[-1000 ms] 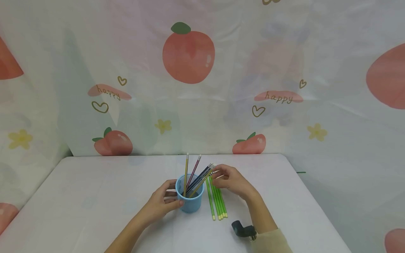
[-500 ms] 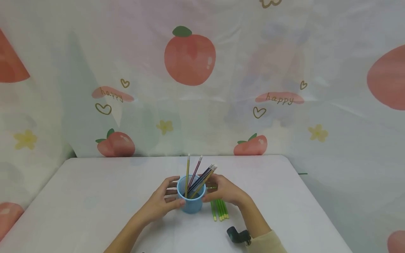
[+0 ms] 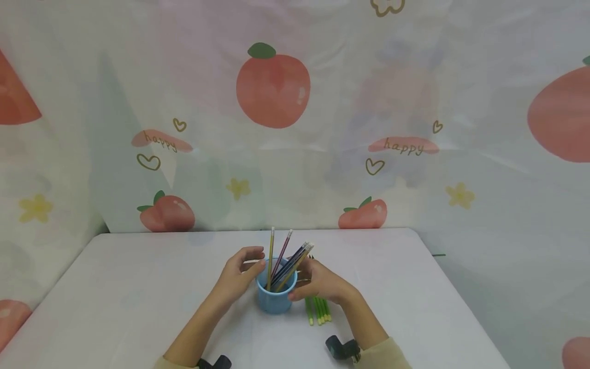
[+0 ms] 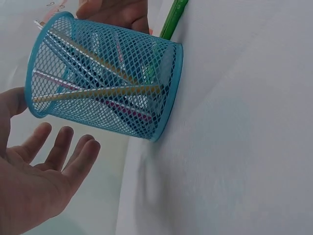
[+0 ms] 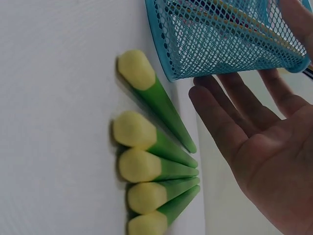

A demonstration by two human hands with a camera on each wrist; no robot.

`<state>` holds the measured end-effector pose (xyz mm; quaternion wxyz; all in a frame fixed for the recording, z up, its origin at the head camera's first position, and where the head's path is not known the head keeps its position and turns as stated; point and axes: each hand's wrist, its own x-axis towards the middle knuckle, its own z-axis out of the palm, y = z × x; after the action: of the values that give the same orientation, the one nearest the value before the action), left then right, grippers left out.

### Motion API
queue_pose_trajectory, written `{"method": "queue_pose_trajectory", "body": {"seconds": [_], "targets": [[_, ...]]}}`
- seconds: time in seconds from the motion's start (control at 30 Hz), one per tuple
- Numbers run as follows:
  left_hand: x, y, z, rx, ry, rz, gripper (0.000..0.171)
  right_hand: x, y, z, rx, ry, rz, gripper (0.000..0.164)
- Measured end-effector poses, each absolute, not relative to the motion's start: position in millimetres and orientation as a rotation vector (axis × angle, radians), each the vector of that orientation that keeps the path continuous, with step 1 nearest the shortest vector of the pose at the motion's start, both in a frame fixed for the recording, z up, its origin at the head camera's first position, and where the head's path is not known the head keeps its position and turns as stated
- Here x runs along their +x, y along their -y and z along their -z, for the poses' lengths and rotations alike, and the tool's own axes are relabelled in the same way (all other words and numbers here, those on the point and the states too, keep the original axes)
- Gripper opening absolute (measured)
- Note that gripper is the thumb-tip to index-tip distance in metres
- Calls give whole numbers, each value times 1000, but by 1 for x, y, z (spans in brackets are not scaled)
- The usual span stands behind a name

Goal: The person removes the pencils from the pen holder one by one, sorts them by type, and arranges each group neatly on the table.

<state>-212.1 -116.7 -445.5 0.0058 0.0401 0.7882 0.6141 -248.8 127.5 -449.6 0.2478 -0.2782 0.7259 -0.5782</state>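
Note:
A light blue mesh pencil cup point(image 3: 275, 302) stands upright on the table with several pencils point(image 3: 290, 267) leaning in it, yellow, dark and purple-red. My right hand point(image 3: 322, 282) holds the cup's right side, thumb in front and fingers behind. At the upper left of the rim is my left hand point(image 3: 237, 274), its thumb tip right by the rim and its other fingers loosely bent with nothing in them, as the left wrist view shows. Several green pencils point(image 5: 166, 112) with pale yellow ends lie beside the cup, partly hidden under my right hand in the head view.
The white table point(image 3: 161, 297) ends at a back edge against a fruit-print curtain point(image 3: 276, 169). Dark wrist-camera mounts point(image 3: 342, 348) sit at both sleeves, near the table's front.
My right hand has come left from the green pencils to the cup's right side. My left hand has loosened from the cup's side and moved up toward the rim.

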Motion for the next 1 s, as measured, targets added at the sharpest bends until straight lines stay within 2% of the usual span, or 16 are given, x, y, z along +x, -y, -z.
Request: {"method": "queue_pose_trajectory", "body": {"seconds": [0.4, 0.7, 1.0], "targets": [[-226, 108, 454, 104, -2376, -1962, 38, -249, -124, 455, -757, -1958, 1586, 82], [-225, 107, 448, 109, -2419, -2021, 20, -251, -124, 455, -769, -1974, 1577, 83], [-221, 108, 441, 146, -2414, -2084, 23, -251, -127, 454, -752, -2014, 1560, 81]]}}
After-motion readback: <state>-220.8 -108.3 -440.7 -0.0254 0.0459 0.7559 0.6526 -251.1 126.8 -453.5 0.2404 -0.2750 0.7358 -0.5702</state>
